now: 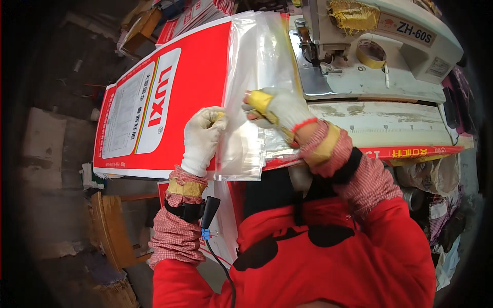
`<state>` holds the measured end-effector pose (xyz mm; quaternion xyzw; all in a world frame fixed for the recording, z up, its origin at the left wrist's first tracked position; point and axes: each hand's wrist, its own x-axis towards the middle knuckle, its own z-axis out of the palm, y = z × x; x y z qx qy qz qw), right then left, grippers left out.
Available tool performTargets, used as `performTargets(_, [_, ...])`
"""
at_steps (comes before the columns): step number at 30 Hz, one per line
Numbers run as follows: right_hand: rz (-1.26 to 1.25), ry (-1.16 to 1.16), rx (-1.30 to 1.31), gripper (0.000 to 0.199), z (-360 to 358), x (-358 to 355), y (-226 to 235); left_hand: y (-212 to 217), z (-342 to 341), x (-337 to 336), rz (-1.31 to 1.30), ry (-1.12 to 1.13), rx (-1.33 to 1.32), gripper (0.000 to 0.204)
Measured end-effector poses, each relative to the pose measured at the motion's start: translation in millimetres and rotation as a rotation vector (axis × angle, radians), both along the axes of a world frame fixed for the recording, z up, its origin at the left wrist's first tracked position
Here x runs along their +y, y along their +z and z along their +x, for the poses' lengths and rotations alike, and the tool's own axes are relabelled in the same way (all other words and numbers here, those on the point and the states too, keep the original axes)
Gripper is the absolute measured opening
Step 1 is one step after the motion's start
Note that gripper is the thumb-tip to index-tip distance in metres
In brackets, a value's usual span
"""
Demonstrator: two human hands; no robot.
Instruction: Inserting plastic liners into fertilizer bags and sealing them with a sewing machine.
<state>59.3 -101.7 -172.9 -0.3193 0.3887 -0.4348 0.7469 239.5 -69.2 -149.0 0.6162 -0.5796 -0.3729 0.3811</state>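
Read with 12 o'clock at the top of the head view, the largest thing is a red-and-white bag (203, 64), lying printed side up from 9 to 11 o'clock, a pale panel with rounded corners on its face. Toward 2 o'clock stands a white sewing machine (434, 43), its needle end facing the bag. A pale, worn table (400, 117), marked with small ticks, stretches out at 3 o'clock. Crinkled clear plastic film (275, 43) runs along the bag's 3 o'clock edge, from 12 o'clock down to 6. The right hand (277, 110), in a fingerless glove with yellow wrapping, is over the film just toward 1 o'clock, half closed, fingers bent; its grip is blurred, so I cannot tell whether it holds anything. The white-gloved left hand (203, 138) is at 10 o'clock, fingers curled in at the line between bag and film; what they pinch, if anything, is hidden. Smallest, at 2 o'clock on the machine's base, are a tape roll (372, 62) and, just beside it, a slim white stick (386, 77).
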Motion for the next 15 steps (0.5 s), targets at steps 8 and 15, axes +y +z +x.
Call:
performTargets(8, [-0.297,0.504,0.733,0.035,15.5,-25.0,3.8,18.8,12.7,-7.5,-0.164,0.041,-0.074,0.017])
performTargets(15, [-0.589,0.285,0.958,0.032,-2.2,-35.7,1.5,30.8,10.7,-11.3,-0.293,-0.039,-0.153,0.014])
